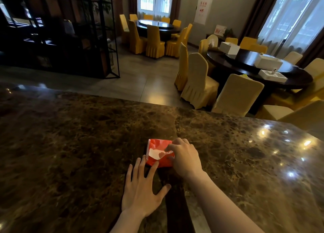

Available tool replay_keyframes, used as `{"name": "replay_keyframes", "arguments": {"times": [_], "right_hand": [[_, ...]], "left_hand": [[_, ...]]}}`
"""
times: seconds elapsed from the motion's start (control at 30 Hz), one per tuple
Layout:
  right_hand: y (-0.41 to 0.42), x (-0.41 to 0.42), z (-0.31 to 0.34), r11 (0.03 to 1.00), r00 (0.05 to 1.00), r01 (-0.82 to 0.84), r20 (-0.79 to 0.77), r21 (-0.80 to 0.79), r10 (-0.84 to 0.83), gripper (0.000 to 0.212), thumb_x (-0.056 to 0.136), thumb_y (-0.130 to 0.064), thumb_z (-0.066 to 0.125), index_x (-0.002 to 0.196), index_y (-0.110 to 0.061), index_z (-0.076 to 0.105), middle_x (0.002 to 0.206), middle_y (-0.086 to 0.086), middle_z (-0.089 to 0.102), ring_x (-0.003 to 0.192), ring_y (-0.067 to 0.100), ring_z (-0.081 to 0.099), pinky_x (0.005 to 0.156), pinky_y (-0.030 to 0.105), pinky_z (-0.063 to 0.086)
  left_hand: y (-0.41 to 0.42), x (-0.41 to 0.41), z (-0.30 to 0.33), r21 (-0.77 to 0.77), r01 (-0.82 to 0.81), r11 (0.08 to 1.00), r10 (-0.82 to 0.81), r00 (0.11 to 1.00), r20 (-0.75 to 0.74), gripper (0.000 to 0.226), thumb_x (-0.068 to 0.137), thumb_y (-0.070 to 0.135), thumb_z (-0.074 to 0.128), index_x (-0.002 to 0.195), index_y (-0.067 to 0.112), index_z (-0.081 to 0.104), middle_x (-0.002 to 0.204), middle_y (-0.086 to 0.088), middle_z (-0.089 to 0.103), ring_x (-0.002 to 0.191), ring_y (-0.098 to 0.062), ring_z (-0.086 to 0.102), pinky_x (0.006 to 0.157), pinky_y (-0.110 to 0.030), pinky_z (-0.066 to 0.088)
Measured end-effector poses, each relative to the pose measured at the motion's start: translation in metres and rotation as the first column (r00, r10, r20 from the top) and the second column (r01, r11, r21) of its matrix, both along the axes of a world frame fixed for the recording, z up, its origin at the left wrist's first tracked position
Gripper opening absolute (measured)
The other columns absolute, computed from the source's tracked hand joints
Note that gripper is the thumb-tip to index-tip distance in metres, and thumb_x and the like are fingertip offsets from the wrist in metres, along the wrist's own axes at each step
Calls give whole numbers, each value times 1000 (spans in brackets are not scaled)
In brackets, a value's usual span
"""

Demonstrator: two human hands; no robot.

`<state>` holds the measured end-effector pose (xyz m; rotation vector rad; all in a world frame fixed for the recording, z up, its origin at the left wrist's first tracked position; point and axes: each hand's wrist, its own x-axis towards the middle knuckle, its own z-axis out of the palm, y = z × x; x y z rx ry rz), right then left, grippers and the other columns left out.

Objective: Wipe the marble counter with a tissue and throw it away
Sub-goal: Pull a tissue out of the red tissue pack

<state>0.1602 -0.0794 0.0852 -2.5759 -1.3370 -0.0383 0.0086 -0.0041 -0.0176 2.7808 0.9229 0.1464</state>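
A red tissue pack (156, 145) with a white opening lies on the brown marble counter (78, 145), near its middle. My right hand (184, 155) rests on the pack's right side, its fingertips pinching the white tissue (155, 153) at the opening. My left hand (142, 189) lies flat on the counter with fingers spread; its fingertips touch the pack's near edge.
A dark seam (178, 125) runs across the counter past the pack. Beyond the far edge stand round dark tables (298, 78) with yellow-covered chairs (198, 80) and white boxes (268, 61). A black metal shelf (70, 39) stands at the far left.
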Motion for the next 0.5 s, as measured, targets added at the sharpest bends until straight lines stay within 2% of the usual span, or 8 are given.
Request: {"name": "replay_keyframes", "arguments": {"times": [0.07, 0.17, 0.23, 0.33, 0.5], "right_hand": [[0, 0, 0, 998, 999, -9, 49, 59, 6, 16, 97, -33, 67, 112, -32, 73, 126, -3, 64, 118, 19, 54, 95, 38, 52], [2, 2, 4, 981, 999, 6, 43, 194, -14, 8, 97, -26, 65, 105, -28, 68, 110, -6, 66, 103, 17, 58, 81, 35, 55], [5, 6, 10, 938, 997, 76, -46, 339, -64, 5, 96, -23, 66, 100, -26, 65, 100, -7, 66, 93, 14, 60, 74, 36, 57], [10, 14, 24, 843, 977, 184, -187, 505, -101, 2, 98, -24, 65, 97, -26, 65, 92, -9, 67, 84, 9, 62, 71, 36, 59], [15, 18, 33, 811, 941, 251, -331, 529, -75, 7, 100, -22, 64, 97, -29, 65, 85, -18, 64, 79, 3, 61, 69, 28, 57]], "left_hand": [[1, 0, 0, -3, 2, 1000, -2, 1000, -14, 101, 71, 98, -2, 156, 46, -12, 170, -2, -17, 152, -22, -25, 124, -51, -11], [1, -1, 1, -15, 6, 1000, -7, 1000, -18, 100, 71, 98, -1, 156, 47, -12, 170, -2, -19, 152, -22, -26, 124, -51, -10], [1, -1, 2, -19, 5, 1000, -5, 1000, -6, 100, 71, 98, -1, 156, 47, -13, 169, -2, -21, 152, -22, -26, 124, -51, -10], [1, -1, 4, -8, 7, 1000, -7, 1000, -9, 102, 71, 98, -2, 158, 44, -9, 169, -2, -20, 152, -22, -25, 125, -51, -9], [-1, -1, 7, -22, 2, 1000, -2, 1000, 10, 106, 71, 98, 0, 160, 40, 4, 171, -3, -9, 154, -22, -19, 125, -50, -6]]}}
